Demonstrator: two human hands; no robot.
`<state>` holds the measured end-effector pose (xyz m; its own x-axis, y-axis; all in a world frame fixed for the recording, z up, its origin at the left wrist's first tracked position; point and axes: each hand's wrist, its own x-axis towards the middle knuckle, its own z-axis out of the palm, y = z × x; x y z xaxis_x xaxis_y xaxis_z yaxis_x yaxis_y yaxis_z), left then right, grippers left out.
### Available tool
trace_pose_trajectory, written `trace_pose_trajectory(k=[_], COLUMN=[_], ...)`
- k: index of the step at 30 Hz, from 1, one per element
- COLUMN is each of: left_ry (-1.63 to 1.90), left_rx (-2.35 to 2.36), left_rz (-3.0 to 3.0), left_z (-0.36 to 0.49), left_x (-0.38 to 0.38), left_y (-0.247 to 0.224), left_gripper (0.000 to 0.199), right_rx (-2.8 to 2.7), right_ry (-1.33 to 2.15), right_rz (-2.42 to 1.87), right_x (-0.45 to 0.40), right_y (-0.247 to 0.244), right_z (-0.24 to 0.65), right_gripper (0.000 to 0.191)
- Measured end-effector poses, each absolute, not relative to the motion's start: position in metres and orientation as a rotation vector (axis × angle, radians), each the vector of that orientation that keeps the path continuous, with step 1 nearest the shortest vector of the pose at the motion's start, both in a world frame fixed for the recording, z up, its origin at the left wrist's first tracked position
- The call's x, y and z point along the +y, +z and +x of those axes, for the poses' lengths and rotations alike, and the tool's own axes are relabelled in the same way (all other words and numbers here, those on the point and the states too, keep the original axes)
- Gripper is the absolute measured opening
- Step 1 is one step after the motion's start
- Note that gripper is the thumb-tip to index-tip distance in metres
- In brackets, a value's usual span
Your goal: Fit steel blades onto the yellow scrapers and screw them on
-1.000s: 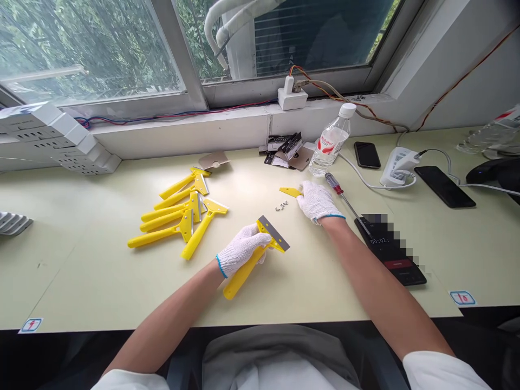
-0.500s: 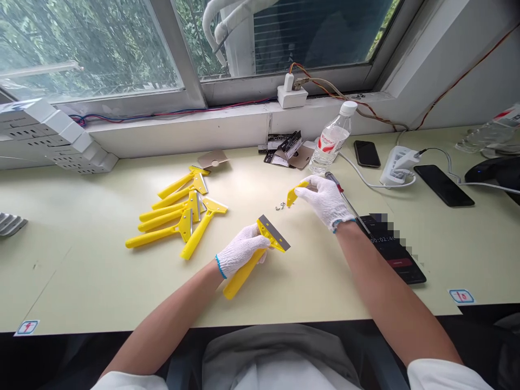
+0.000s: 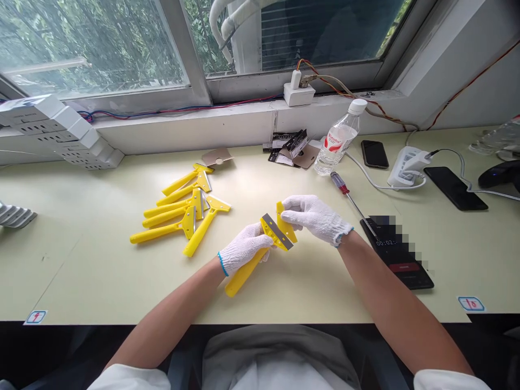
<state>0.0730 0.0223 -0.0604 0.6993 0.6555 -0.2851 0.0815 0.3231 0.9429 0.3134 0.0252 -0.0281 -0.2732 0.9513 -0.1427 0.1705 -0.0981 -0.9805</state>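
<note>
My left hand [image 3: 245,250], in a white knit glove, is closed around a yellow scraper [image 3: 244,275] near its head. A grey metal blade [image 3: 277,232] lies across that head, facing up. Between the gloved fingers of my right hand [image 3: 314,218] is a small yellow cover plate [image 3: 286,223], held upright just to the right of the blade. Whether plate and blade touch I cannot tell. Several other yellow scrapers [image 3: 207,225] lie in a loose group to the left of my hands.
A screwdriver [image 3: 353,201] lies at the right, its tip over a phone [image 3: 400,254] with a running timer. Behind stand a water bottle [image 3: 336,140] and torn black packaging [image 3: 294,147]. Farther right are a power strip [image 3: 406,167] and two more phones [image 3: 374,154]. White boxes [image 3: 60,130] are stacked back left.
My right hand has brought the yellow cover plate down and left, from beside the small screws to the blade. My left hand still grips the scraper. The view has shifted slightly.
</note>
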Motion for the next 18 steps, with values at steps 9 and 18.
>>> trace_pose_trajectory(k=[9, 18], left_ry=[0.433, 0.398], left_rx=[0.744, 0.777], left_rz=[1.233, 1.257], left_z=[0.074, 0.07], left_x=[0.022, 0.023], left_y=[-0.06, -0.063], left_gripper=[0.028, 0.019], right_rx=[-1.73, -1.723], right_ry=[1.368, 1.251], right_rz=[-1.349, -1.409], right_x=[0.018, 0.013], right_y=[-0.027, -0.028], right_z=[0.304, 0.293], right_gripper=[0.033, 0.014])
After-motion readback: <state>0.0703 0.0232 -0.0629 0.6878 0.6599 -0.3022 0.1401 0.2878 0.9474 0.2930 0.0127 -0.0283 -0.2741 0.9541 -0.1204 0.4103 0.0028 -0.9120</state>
